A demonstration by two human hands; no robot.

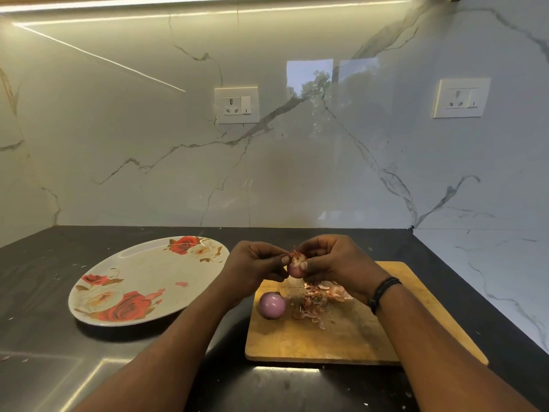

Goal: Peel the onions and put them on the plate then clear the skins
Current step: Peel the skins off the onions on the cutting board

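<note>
Both hands hold one small onion (295,267) above a board (341,334). The right hand (335,263) wraps it in a firm grip; the left hand (255,264) pinches its skin at the top. A peeled onion (271,305) and skins (319,298) lie on the board; the plate (142,281) sits left on the tabletop (44,292).

A dark, glossy tabletop (59,292) runs into a corner of white marble wall (148,159) with grey veins. Two white sockets (236,105) (461,98) sit on the wall, well apart. A light strip (178,3) glows along the top, and a window reflection (309,81) shows between the sockets.
</note>
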